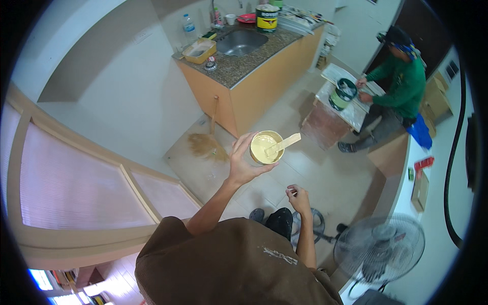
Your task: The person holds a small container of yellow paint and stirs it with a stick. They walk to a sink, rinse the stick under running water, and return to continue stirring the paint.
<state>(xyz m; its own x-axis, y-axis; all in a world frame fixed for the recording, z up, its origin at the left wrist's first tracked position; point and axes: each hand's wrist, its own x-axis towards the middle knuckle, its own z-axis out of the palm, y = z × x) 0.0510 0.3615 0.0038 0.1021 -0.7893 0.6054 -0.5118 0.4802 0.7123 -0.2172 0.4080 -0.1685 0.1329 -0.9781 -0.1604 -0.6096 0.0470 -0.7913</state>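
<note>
My left hand (pixel 241 161) is wrapped round a small open can (pixel 252 154) and holds it up in front of me. Inside the can is pale yellow paint (pixel 262 144). A flat wooden stick (pixel 287 144) stands tilted in the paint, its dry end sticking out past the rim on the right. Lower and to the right, my right hand (pixel 299 197) hangs apart from the can with its fingers curled in. Whatever may be pinched at its fingertips is too small to name.
A counter (pixel 229 68) with a sink (pixel 241 42) runs along the back. A broom (pixel 208 145) leans against it. At the right, a co-worker in green (pixel 406 84) sits by a low table with a paint bucket (pixel 341 96). A fan (pixel 380 246) stands near my right.
</note>
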